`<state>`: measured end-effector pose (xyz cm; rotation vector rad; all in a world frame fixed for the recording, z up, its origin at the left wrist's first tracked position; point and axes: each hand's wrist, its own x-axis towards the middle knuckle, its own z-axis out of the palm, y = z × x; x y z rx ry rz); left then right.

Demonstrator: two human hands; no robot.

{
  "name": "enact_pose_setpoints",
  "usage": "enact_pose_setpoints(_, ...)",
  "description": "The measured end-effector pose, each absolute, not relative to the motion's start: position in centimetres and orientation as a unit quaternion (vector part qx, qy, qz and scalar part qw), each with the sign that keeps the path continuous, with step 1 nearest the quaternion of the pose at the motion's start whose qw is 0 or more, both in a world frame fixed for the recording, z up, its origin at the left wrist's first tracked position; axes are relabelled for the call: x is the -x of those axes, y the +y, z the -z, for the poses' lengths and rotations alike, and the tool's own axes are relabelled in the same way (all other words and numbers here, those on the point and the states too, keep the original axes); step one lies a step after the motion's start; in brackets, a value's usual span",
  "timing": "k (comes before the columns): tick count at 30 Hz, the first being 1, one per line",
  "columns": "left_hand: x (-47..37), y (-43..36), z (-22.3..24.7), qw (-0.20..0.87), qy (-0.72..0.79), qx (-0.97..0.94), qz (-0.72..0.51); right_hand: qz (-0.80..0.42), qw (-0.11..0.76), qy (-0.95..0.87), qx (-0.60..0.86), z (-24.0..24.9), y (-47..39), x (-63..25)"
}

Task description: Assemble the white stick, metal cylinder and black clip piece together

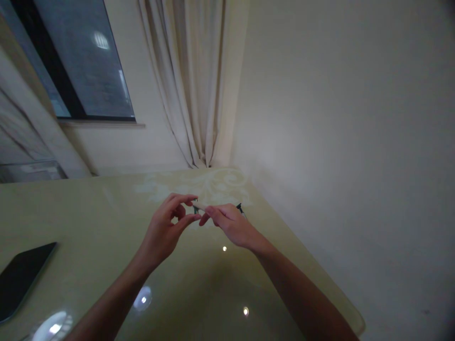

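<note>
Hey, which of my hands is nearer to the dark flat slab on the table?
Left. Your left hand is to the right of the dark flat slab and farther across the table; your right hand is even farther right.

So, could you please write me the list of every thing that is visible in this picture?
small piece: one, green, at left fingertips
thin stick: one, pale, in right fingers
small dark part: one, black, beside right hand; held or lying, unclear
table: one, yellow-green with white scrollwork, below hands
flat slab: one, black, table's left
reflections: several, white, on tabletop
window: one, dark-framed, upper left
curtains: two, pale, either side of window
boxy thing: one, greyish, far left, unclear
walls: two, cream, behind and right
left hand: one, bare, centre
right hand: one, bare, centre
</note>
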<state>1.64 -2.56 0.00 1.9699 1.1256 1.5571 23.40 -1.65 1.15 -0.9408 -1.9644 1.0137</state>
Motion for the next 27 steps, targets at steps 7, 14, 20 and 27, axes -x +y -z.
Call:
enact_pose_setpoints(7,-1.36,-2.50,0.10,0.209,0.400,-0.699,-0.555,-0.401,0.360,-0.757,0.370,-1.25,-1.58,-23.41)
enact_pose_setpoints(14,-1.28,-2.53,-0.07,0.212,0.403,-0.693,-0.559,-0.415,0.369,-0.749,0.360,-0.99,-1.58,-23.32)
enact_pose_setpoints(20,-1.26,-2.43,0.02,0.210,0.405,-0.689,-0.563,-0.394,0.367,-0.757,0.371,-1.02,-1.63,-23.47)
enact_pose_setpoints(27,-1.12,-2.42,0.08,0.224,0.405,-0.684,-0.565,-0.413,0.348,-0.762,0.357,-1.18,-1.70,-23.58)
